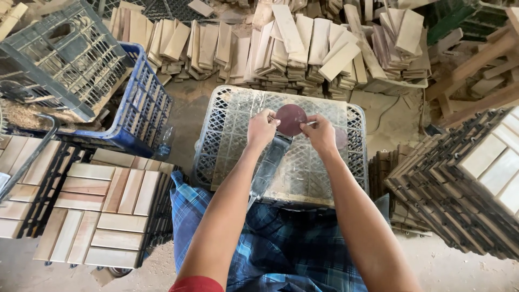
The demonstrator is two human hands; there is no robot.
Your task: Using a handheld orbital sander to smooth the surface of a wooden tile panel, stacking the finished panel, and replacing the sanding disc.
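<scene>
Both my hands meet over an upturned pale plastic crate [227, 140] in front of my knees. My left hand [261, 128] and my right hand [320, 133] pinch the two sides of a round dark-red sanding disc [291, 119]. The disc sits on the head of a grey power sander [268, 167] whose body lies on the crate and points back toward my lap. Another reddish disc [340, 138] lies on the crate, partly hidden behind my right hand.
Stacks of slatted wooden deck tiles stand at my left [108, 205] and right [476, 173]. A blue crate [141, 108] and a grey crate [65, 59] sit at the upper left. Piles of short wooden slats [303, 48] line the far side.
</scene>
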